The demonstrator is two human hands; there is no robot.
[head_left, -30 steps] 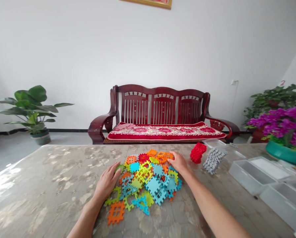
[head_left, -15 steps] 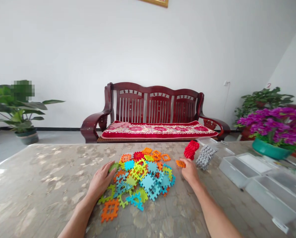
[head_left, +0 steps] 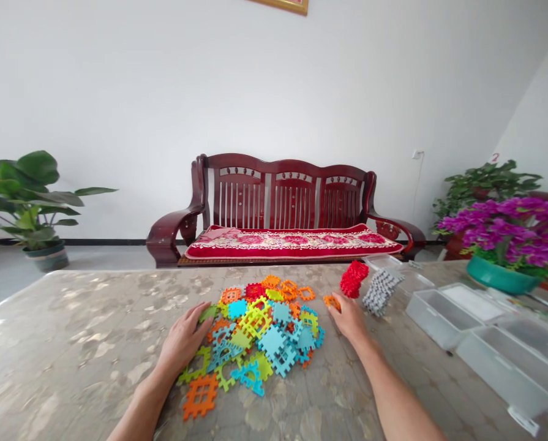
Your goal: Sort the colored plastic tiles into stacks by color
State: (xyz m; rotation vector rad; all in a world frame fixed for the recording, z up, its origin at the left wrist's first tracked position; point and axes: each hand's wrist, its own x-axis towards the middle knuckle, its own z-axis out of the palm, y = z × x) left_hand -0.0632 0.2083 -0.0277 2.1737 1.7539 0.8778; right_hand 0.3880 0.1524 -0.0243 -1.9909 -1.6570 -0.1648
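My left hand (head_left: 186,335) lies with its fingers stretched out along the left side of a loose pile of interlocking plastic tiles (head_left: 255,321). Its fingertips are by a green tile (head_left: 208,313). The notched tiles are blue, lime green, orange and red, some solid and some with window-like openings. Right of the pile, my right hand (head_left: 349,318) has its thumb and index finger at a small orange tile (head_left: 332,301), closed on it low over the table. A windowed orange tile (head_left: 200,397) lies at the pile's near left.
Beyond my right hand stand a red stack (head_left: 354,278) and a grey stack (head_left: 382,291) of small parts. Clear plastic boxes (head_left: 507,361) and a teal pot of purple flowers (head_left: 503,274) occupy the table's right side. A wooden bench (head_left: 292,196) stands behind the table.
My right hand has shifted very slightly at the orange tile. The view has tilted a little; the pile and my left hand look otherwise the same.
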